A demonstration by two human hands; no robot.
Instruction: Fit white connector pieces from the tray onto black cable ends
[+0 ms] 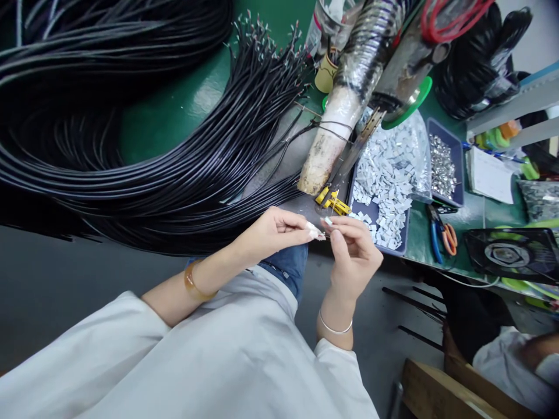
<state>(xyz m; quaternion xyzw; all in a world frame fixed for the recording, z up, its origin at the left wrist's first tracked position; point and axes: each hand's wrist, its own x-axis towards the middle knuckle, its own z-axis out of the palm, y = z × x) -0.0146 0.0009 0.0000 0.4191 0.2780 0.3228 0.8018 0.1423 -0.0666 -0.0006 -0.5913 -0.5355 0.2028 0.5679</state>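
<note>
My left hand [283, 230] is closed in a pinch, with white wrapping on its fingertips. Facing it, my right hand [354, 247] also pinches, thumb against fingers. The fingertips of both meet at a tiny, thin dark piece too small to name. A pale bit shows at my right index fingertip; I cannot tell whether it is held or part of the finger. Just beyond the hands lie a yellow clip-like tool [334, 202] and a blue-grey tray [404, 235] of small whitish flat pieces [388, 186]. A large bundle of black cables [187, 186] with stripped ends sits to the left.
A foil-wrapped duct [329, 134] with a stained end hangs over the green bench [166, 125]. Rightward are a bin of metal parts [443, 166], pliers [434, 233] with blue and orange handles, and a black fan [513, 254]. Another person's arm [539, 352] and cardboard boxes [437, 390] are at lower right.
</note>
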